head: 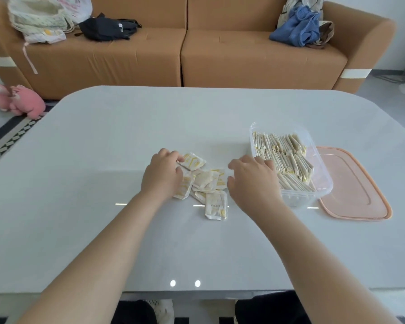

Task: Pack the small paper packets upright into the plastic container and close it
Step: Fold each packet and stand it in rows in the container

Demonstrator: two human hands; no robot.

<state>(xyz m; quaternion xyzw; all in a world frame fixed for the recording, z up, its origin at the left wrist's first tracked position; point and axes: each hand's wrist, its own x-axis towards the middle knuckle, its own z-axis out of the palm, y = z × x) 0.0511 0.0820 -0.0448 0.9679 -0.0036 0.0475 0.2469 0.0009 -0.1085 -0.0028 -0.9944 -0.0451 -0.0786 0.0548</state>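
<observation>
Your left hand [163, 175] pinches a packet at the far-left edge of the loose packet pile [205, 183]; your right hand [253, 181] hovers, fingers spread and holding nothing, just right of the pile. Further right of the pile sits the clear container [323, 183], holding rows of upright packets; its pink lid [358, 185] lies beyond, off.
</observation>
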